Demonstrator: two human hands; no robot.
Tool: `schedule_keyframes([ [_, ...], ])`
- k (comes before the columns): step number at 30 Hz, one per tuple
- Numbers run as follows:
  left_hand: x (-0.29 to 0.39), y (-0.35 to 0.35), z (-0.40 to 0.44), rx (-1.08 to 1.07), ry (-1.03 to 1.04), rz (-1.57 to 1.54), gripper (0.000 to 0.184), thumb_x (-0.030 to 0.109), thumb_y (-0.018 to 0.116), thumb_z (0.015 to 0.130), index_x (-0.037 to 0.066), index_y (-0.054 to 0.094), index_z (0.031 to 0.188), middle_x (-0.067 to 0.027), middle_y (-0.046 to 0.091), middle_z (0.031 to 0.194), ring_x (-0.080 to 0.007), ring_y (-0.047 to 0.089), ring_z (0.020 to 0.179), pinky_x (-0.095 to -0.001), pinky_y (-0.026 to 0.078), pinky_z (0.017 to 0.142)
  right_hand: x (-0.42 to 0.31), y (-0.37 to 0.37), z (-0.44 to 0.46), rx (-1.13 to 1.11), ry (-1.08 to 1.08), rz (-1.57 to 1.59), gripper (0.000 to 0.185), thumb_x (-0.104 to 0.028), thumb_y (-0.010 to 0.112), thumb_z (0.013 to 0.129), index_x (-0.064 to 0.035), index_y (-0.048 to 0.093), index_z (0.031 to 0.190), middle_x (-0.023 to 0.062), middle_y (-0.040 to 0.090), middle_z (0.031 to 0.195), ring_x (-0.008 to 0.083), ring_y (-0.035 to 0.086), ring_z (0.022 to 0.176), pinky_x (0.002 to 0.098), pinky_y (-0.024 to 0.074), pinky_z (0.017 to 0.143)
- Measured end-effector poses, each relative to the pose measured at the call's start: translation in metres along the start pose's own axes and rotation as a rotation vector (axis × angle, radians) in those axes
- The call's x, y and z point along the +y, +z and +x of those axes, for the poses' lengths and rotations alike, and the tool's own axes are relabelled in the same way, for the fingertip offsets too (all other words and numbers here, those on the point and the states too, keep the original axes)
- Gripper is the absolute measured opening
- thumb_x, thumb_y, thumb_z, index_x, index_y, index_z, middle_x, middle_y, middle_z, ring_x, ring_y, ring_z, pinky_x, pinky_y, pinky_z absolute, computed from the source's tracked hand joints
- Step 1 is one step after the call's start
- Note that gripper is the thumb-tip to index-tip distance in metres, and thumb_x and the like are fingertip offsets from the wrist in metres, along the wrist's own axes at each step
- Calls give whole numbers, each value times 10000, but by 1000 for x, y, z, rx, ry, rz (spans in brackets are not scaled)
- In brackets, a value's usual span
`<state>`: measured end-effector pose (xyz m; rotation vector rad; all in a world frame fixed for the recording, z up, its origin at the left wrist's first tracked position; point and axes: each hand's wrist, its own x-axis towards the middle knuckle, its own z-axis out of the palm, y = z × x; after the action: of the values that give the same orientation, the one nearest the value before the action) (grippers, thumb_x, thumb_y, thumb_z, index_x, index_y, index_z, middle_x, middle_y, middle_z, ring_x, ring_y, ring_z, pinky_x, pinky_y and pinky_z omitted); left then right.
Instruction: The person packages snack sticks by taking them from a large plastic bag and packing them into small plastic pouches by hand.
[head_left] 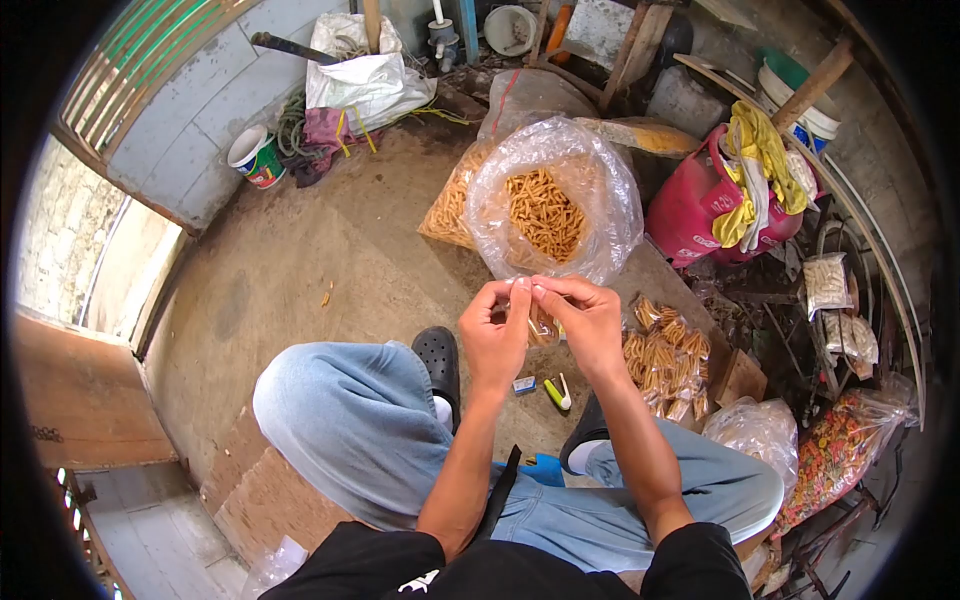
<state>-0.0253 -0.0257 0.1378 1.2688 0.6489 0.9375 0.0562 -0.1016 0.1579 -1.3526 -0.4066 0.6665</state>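
My left hand (495, 335) and my right hand (583, 325) meet at their fingertips, thumbs and forefingers pinched together over a small clear bag (543, 328) with brown snack sticks in it. The small bag hangs between the palms, partly hidden by the fingers. Just beyond my hands stands a large open clear plastic bag (612, 200) filled with brown snack sticks (545, 215). To the right lies a pile of small filled packets (665, 360). Below my hands, a green-handled tool (557, 393) and a small blue and white box (524, 384) rest on the floor.
A pink drum (690, 205) with yellow cloth (750, 170) stands at the right. Lower right are a clear plastic bag (755, 435) and a bag of colourful pieces (845, 450). A white sack (370, 90) and a paint bucket (258, 158) stand at the upper left.
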Motion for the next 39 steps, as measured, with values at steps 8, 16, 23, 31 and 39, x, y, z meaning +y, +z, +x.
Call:
schedule_keyframes([
  [8,8,-7,4,-95,-125,-142,155,136,635,901,-12,677,918,-15,657,818,-47,573,740,-190,453,660,-9,-5,-2,-27,-104,-81,129,-35,678,826,-6,718,945,40,657,826,76,592,747,214,470,662],
  [16,15,-10,4,-131,-149,-215,173,111,644,892,-42,683,963,-46,677,855,-61,599,746,-194,485,664,-21,-3,-6,-62,-122,-115,126,-39,688,818,1,719,934,47,676,832,80,609,771,213,479,675],
  [23,24,-5,-1,-10,-104,-157,160,130,652,887,-23,691,862,-35,669,781,-51,583,688,-184,461,624,-23,7,-15,98,-257,-314,124,-49,714,797,-19,727,916,65,666,770,119,598,705,251,474,648],
  [31,30,-9,-1,85,-125,-181,170,137,652,886,-7,686,802,-13,644,717,-35,539,624,-182,427,572,-25,9,-13,-77,-951,-863,403,58,677,656,-49,662,1045,91,612,897,279,589,843,351,491,710],
  [39,21,-22,7,34,-167,-372,170,136,631,905,-16,691,856,-10,655,759,-24,548,654,-171,430,584,-39,9,-17,-229,-944,-1122,470,23,623,673,-83,643,1130,98,552,1024,293,546,977,393,443,839],
])
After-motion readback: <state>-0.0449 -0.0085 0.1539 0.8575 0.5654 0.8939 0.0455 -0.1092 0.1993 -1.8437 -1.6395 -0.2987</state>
